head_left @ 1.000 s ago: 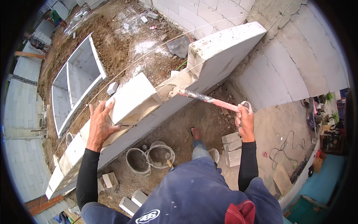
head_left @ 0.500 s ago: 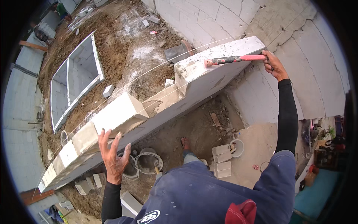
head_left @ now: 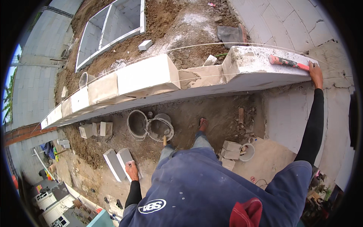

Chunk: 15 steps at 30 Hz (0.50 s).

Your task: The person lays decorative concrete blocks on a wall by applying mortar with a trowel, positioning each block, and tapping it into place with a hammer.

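My right hand (head_left: 316,75) is at the far right end of a low white block wall (head_left: 204,90), closed round the red grip of a hammer (head_left: 289,63). The hammer's black and red shaft points left along the top of the raised end block (head_left: 261,60). My left hand (head_left: 132,170) hangs low beside my body, its fingers curled in with nothing visible in them. Below it two long white blocks (head_left: 114,164) lie on the ground; whether the hand touches one I cannot tell. A large white block (head_left: 147,73) sits on the wall, left of a lower mortared gap (head_left: 201,75).
A string line (head_left: 181,47) runs along the wall. Two buckets (head_left: 160,126) stand before my feet, one with a trowel handle (head_left: 165,140). Stacked blocks (head_left: 230,149) and a white bucket (head_left: 247,152) are on the right. Beyond the wall lies a white frame-like block structure (head_left: 111,28) in soil.
My left hand has dropped from spread fingers over the wall to curled fingers by my side. The hammer has come to the end block's far right part. The whole view has turned.
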Each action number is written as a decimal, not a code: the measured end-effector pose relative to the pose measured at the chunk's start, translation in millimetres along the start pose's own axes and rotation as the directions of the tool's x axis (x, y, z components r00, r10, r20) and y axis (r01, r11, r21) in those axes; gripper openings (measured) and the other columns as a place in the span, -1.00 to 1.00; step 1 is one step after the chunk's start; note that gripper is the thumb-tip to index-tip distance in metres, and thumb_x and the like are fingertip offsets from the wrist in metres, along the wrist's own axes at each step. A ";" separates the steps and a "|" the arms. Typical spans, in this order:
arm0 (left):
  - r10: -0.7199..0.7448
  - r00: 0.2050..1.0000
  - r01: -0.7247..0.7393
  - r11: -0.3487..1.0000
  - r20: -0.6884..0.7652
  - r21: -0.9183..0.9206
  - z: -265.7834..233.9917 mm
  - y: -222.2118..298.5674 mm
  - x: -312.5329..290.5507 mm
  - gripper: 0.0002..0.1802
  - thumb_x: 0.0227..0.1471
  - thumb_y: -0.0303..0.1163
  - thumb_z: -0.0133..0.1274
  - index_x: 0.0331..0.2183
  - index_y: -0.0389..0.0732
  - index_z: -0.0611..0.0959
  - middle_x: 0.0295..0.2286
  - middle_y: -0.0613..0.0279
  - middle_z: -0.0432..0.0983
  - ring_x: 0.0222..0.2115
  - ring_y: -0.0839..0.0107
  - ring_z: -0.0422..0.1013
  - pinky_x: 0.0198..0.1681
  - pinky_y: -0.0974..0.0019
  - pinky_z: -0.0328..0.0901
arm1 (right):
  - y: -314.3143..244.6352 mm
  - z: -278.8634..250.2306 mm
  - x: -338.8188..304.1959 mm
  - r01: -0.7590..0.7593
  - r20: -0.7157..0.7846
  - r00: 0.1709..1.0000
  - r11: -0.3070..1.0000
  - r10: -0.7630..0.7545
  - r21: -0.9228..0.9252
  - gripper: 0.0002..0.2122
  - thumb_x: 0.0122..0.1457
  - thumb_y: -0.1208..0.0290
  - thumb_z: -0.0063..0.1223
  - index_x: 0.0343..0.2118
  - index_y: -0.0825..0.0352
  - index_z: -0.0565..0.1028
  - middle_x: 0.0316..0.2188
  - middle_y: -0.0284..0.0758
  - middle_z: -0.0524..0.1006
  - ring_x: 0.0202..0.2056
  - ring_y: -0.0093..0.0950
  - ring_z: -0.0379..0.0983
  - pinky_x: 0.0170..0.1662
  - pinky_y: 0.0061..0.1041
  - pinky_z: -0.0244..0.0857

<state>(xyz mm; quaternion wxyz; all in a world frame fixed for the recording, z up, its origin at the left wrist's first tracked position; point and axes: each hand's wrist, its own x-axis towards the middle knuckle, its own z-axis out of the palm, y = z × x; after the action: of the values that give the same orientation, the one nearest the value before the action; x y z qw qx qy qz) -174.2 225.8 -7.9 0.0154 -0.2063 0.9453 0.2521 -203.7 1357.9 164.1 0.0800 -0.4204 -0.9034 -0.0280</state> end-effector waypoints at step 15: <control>0.089 0.797 -0.089 0.996 0.598 -0.030 22.6 -22.2 87.8 -0.32 0.08 0.04 0.14 0.10 -0.23 0.60 -0.18 -0.18 0.66 -0.02 -0.05 0.52 0.13 0.17 0.30 | -91.9 16.1 -254.5 -0.009 -0.705 0.658 0.938 0.266 0.346 -0.33 0.33 -0.13 -0.05 0.08 0.57 0.48 -0.11 0.14 0.59 -0.03 0.07 0.52 0.05 -0.06 0.38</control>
<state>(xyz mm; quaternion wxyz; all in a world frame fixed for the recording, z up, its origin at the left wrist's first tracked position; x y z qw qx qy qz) -247.3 185.6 -49.7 0.3010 -0.0717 0.9007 0.3049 -114.6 1108.3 107.0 0.5077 -0.4222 -0.7495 -0.0471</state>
